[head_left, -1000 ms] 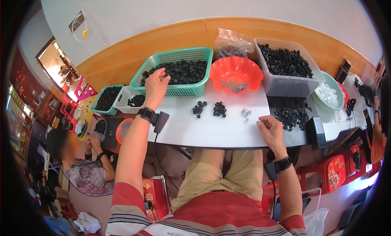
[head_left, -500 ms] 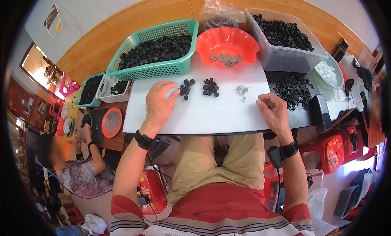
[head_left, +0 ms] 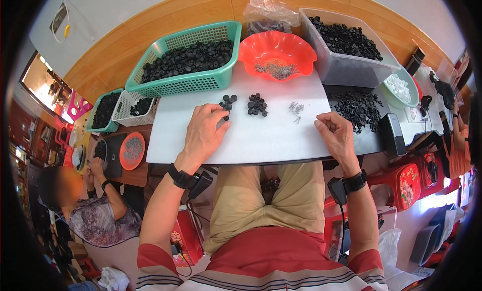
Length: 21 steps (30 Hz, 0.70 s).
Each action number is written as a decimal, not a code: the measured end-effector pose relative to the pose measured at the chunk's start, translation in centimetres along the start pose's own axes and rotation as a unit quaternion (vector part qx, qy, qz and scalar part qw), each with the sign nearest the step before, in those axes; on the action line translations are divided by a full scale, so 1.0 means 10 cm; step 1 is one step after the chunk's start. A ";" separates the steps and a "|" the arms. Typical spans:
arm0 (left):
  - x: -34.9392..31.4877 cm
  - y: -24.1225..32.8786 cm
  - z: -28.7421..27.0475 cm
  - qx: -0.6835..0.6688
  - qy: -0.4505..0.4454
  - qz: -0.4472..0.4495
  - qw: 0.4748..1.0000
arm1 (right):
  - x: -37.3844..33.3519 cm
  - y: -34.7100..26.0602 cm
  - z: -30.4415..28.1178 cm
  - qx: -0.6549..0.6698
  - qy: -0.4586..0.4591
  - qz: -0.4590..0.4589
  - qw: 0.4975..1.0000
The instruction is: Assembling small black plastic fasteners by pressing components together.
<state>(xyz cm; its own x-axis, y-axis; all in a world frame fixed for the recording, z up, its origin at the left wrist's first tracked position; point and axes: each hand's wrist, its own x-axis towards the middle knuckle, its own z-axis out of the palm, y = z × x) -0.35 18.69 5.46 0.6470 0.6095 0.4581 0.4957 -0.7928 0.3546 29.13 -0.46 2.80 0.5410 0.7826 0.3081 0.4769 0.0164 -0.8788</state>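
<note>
On the white board (head_left: pixel 261 140) lie two small clusters of black plastic caps, a left one (head_left: pixel 230 99) and a middle one (head_left: pixel 257 105). My left hand (head_left: pixel 203 133) is at the left cluster, thumb and forefinger closed around its nearest cap (head_left: pixel 226 118). To the right of the clusters is a small heap of thin grey metal pins (head_left: pixel 295 108). Beside that heap, over the board's right edge, my right hand (head_left: pixel 337 135) is curled with thumb and forefinger pressed together. Whatever it may hold is too small to make out.
Behind the board stand a green basket of black parts (head_left: pixel 183 83), a red scalloped bowl of pins (head_left: pixel 278 47) and a clear bin (head_left: pixel 346 65). Loose black parts (head_left: pixel 359 110) and a dark upright device (head_left: pixel 392 135) are at right. Another person (head_left: pixel 103 210) works at left.
My left hand has moved right and down, and its finger and thumb have closed on the nearest cap. My right hand stays by the pins, still curled. The view has shifted slightly.
</note>
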 end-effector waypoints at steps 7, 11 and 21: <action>-0.05 0.02 0.04 0.001 0.007 -0.007 1.000 | 0.00 -0.01 -0.01 -0.003 -0.002 -0.006 1.000; -0.07 0.03 0.08 0.006 0.022 0.001 1.000 | -0.01 -0.02 -0.01 0.006 -0.002 0.001 1.000; -0.14 0.09 0.06 -0.063 0.045 -0.005 0.997 | 0.00 0.00 0.00 -0.011 -0.010 -0.028 1.000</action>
<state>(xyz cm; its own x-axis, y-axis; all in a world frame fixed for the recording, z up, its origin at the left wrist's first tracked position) -0.43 17.14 4.63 0.5852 0.6196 0.5231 0.4220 -0.7836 0.4560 29.09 -0.46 2.77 0.4989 0.7935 0.3485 0.5209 0.0469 -0.8524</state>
